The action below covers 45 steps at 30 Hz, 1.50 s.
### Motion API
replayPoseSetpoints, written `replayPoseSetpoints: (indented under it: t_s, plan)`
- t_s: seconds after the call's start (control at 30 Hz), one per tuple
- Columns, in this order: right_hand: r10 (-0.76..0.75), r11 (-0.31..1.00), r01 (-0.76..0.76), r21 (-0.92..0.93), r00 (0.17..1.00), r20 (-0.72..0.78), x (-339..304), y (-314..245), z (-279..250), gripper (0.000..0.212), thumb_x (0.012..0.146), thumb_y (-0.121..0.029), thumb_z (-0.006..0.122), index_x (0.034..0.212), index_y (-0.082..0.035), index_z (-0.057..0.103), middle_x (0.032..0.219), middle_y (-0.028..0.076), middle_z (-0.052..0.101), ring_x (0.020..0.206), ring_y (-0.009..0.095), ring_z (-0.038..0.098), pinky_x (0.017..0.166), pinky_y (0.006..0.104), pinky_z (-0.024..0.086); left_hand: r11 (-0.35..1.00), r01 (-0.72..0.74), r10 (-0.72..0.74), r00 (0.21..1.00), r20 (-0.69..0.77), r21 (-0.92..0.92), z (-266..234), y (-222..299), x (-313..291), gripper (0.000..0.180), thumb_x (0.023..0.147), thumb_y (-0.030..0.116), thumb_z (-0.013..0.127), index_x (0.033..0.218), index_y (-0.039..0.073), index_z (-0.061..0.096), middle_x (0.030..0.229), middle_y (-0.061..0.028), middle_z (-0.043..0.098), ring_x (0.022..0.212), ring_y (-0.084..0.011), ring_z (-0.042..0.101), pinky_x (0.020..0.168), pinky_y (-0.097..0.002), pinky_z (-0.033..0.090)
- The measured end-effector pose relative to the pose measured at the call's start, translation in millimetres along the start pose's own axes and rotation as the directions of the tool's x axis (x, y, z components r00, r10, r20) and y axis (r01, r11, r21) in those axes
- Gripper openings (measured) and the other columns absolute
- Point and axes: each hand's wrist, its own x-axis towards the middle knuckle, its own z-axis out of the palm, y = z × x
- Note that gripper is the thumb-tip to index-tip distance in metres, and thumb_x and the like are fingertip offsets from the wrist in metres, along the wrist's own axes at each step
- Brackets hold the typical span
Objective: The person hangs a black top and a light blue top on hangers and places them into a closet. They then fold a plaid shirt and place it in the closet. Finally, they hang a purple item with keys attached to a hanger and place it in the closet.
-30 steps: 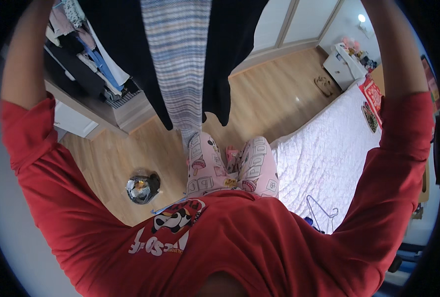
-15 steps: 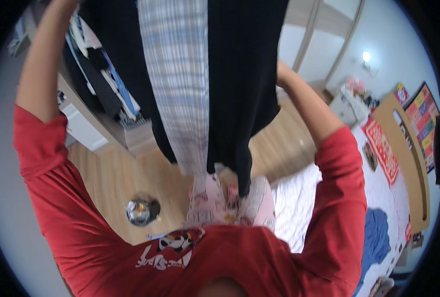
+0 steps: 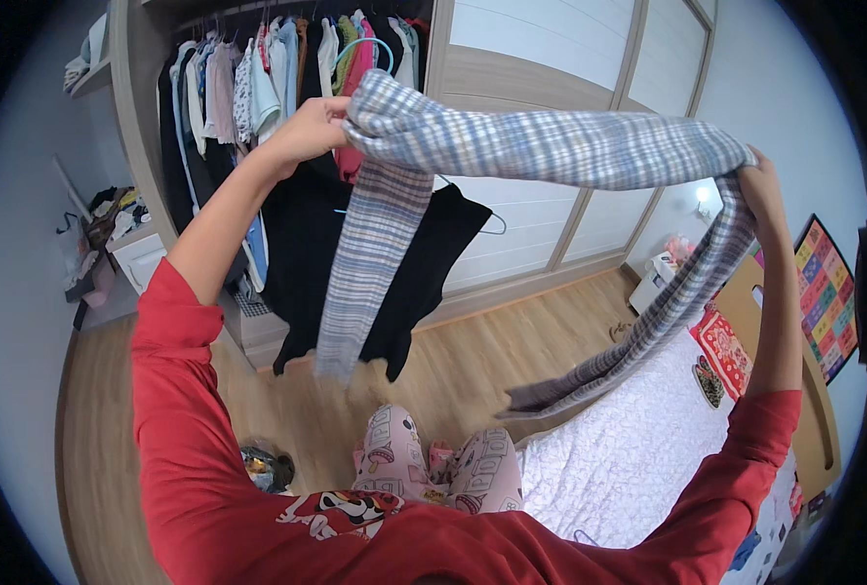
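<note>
A grey, blue and white plaid scarf (image 3: 560, 146) stretches across in front of me, held up at two places. My left hand (image 3: 315, 130) is closed on its bunched left part, and one end dangles below. At the right, my right hand (image 3: 763, 190) grips the scarf where its other end drops and swings toward the bed. Behind the scarf's left end hangs a black garment (image 3: 297, 234) on a thin blue hanger (image 3: 495, 224). What holds that hanger up is hidden by the scarf and cannot be made out.
An open wardrobe (image 3: 287, 68) with several hung clothes stands ahead left, beside white sliding doors (image 3: 541, 44). The bed (image 3: 599, 468) with a red patterned cushion (image 3: 721, 346) is at right. On the wooden floor by my legs sits a small bin (image 3: 266, 468).
The scarf, earlier hanging down with the black garment close in front of me, is now spread sideways between my hands. Both hands came lower into view, and the black garment is farther away.
</note>
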Motion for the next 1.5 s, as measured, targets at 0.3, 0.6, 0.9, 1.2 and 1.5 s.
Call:
replayPoseSetpoints:
  t_s: [0.3, 0.6, 0.9, 1.2, 1.5]
  plan:
    - [0.242, 0.925, -0.126, -0.359, 0.923, 0.300, 43.3, 36.6, 27.8, 0.028, 0.081, -0.021, 0.042, 0.097, -0.002, 0.054, 0.084, 0.021, 0.058, 0.077, 0.030, 0.058, 0.068, 0.0364, 0.047, 0.960, -0.051, 0.125, 0.957, 0.261, -0.275, 23.0, 37.4, -28.1, 0.029, 0.071, 0.004, 0.060, 0.100, 0.001, 0.058, 0.089, -0.0030, 0.062, 0.079, -0.0080, 0.056, 0.071, -0.0199, 0.043]
    - [-0.009, 0.936, -0.274, 0.219, 0.606, 0.795, -9.9, -116.2, 172.5, 0.024, 0.083, -0.009, 0.047, 0.102, 0.006, 0.050, 0.094, 0.012, 0.057, 0.081, 0.017, 0.057, 0.072, 0.0315, 0.050, 0.860, 0.247, 0.116, 0.758, 0.642, -0.447, 123.9, 77.5, -53.8, 0.033, 0.074, 0.002, 0.053, 0.107, 0.001, 0.050, 0.080, -0.0015, 0.056, 0.063, -0.0043, 0.046, 0.053, -0.0180, 0.034]
    - [-0.673, 0.607, -0.175, 0.776, 0.406, 0.618, -45.8, -203.6, 104.4, 0.028, 0.085, -0.022, 0.051, 0.104, -0.002, 0.053, 0.092, 0.007, 0.058, 0.077, 0.013, 0.056, 0.066, 0.0255, 0.048, 0.648, 0.460, 0.109, 0.733, 0.671, -0.607, 159.5, 49.6, -25.5, 0.020, 0.080, 0.004, 0.043, 0.100, 0.003, 0.045, 0.074, -0.0038, 0.051, 0.044, -0.0019, 0.030, 0.039, -0.0168, 0.020]
    - [-0.736, 0.379, 0.882, 0.280, 0.104, 0.669, -141.6, -148.8, 131.5, 0.019, 0.056, 0.006, 0.053, 0.071, -0.004, 0.060, 0.086, 0.010, 0.058, 0.073, 0.025, 0.057, 0.064, 0.0324, 0.046, 0.290, 0.347, 0.173, 0.898, 0.405, -0.892, 127.9, 70.1, 12.6, 0.034, 0.089, 0.027, 0.039, 0.106, -0.001, 0.050, 0.097, -0.0128, 0.059, 0.085, -0.0190, 0.060, 0.071, -0.0326, 0.052]
    - [-0.454, 0.827, 0.452, 0.335, 0.888, -0.078, -112.1, -88.0, 95.9, 0.016, 0.079, -0.003, 0.050, 0.095, 0.002, 0.052, 0.088, 0.011, 0.058, 0.080, 0.015, 0.057, 0.071, 0.0265, 0.046, 0.125, 0.396, 0.069, 0.911, 0.406, -0.910, 131.2, 80.0, -15.0, 0.032, 0.085, 0.029, 0.049, 0.103, 0.002, 0.050, 0.081, -0.0086, 0.053, 0.068, -0.0150, 0.054, 0.053, -0.0281, 0.047]
